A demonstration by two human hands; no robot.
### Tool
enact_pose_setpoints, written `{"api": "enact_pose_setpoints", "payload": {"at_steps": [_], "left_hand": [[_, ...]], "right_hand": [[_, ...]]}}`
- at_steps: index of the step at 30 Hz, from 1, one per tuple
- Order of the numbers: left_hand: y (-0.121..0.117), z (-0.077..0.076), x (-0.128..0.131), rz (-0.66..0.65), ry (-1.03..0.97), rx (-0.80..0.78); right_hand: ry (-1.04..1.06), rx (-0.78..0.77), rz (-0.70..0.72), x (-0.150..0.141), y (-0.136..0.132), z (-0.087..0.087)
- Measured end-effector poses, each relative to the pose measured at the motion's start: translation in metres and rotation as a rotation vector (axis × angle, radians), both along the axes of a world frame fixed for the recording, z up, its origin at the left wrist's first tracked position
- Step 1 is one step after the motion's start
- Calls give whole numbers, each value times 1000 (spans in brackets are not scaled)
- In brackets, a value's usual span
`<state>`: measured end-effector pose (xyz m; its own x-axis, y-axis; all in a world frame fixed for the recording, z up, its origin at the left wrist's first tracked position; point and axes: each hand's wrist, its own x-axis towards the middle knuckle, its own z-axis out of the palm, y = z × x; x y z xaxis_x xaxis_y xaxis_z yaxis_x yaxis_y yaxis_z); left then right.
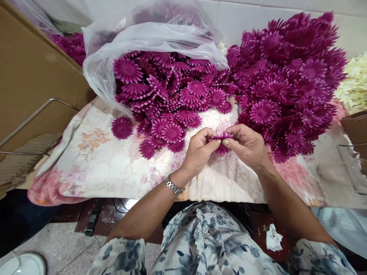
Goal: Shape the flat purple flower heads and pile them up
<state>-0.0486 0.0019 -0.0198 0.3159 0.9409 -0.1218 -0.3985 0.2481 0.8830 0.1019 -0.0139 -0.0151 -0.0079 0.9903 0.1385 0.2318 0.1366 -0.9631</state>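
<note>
Between my two hands, just above the cloth, is a magenta artificial flower head. My left hand pinches its left side between thumb and fingers. On the other side my right hand grips it the same way, the two thumbtips close together. Part of the flower is hidden behind the fingers. Beyond the hands, a heap of similar flower heads spills out of a clear plastic bag. To the right rises a taller pile of magenta flowers, near my right hand.
A flowered cloth covers the work surface. One flower head lies apart on the left. Cardboard with a metal wire frame stands at far left. Pale yellow flowers and another cardboard box are at far right.
</note>
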Motion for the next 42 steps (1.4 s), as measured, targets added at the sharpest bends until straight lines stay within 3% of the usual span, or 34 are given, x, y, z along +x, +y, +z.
{"api": "enact_pose_setpoints", "payload": {"at_steps": [5, 9, 13, 16, 20, 30, 38, 42], "left_hand": [[-1, -1, 2, 21, 12, 21], [-1, -2, 1, 81, 59, 40], [-1, 3, 0, -79, -31, -95], [-2, 9, 1, -195, -94, -258], [-1, 11, 3, -122, -177, -341], [-5, 10, 3, -149, -281, -362], [-5, 10, 6, -72, -274, -372], [-4, 7, 5, -43, -257, -383]], "right_hand": [[6, 2, 76, -1, 1, 3], [26, 1, 36, 1, 1, 6], [5, -32, 72, 3, -1, 5], [-238, 104, 66, 2, -2, 5], [-507, 356, -65, 0, 0, 3], [-397, 191, -39, -1, 4, -3], [-509, 373, -60, -3, 4, -3], [-511, 388, -56, -1, 4, -2]]}}
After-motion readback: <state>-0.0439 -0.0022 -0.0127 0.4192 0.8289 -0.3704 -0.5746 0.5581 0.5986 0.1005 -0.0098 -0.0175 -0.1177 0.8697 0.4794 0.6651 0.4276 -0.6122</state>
